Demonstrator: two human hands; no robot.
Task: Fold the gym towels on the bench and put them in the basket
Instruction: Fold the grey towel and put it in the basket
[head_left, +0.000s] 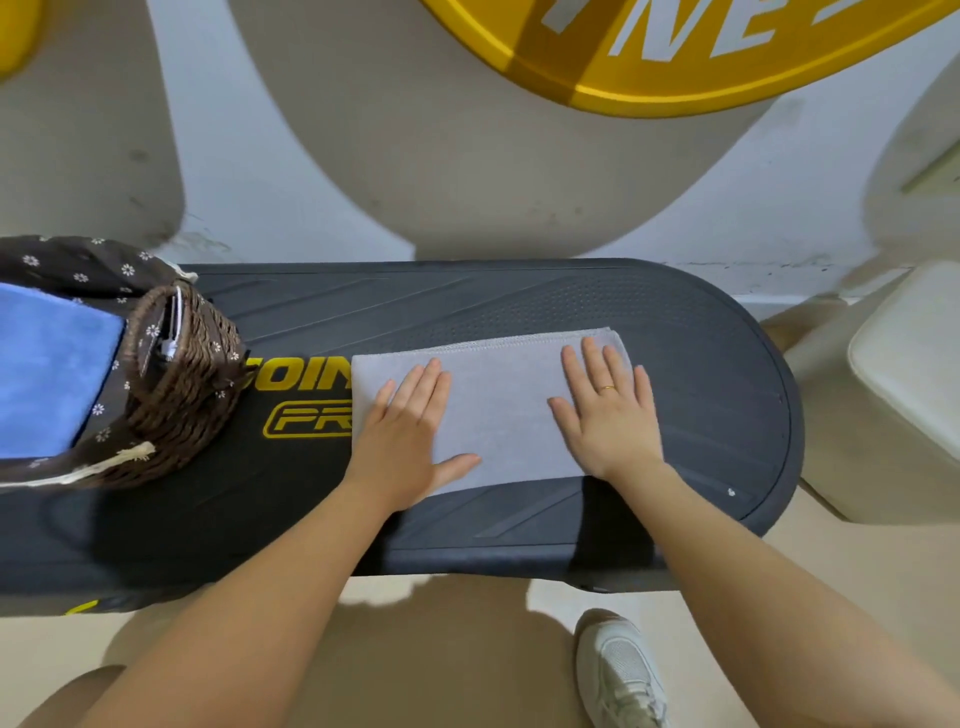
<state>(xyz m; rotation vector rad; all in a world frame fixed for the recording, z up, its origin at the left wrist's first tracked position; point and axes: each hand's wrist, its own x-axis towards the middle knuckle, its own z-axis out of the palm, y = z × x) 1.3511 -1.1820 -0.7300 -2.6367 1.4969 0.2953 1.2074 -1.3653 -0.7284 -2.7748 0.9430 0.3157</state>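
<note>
Since the grey towel (498, 400) is soft and limp, it is pressed under both flat, unclenched hands, left hand (410, 441) and right hand (608, 415); its edges are best pinched.

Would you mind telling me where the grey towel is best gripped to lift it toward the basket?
Probably by its two short ends, coming in from the sides. The grey towel lies flat and folded on the bench, with the left hand and right hand resting flat on top near those ends. The basket sits left.
</note>
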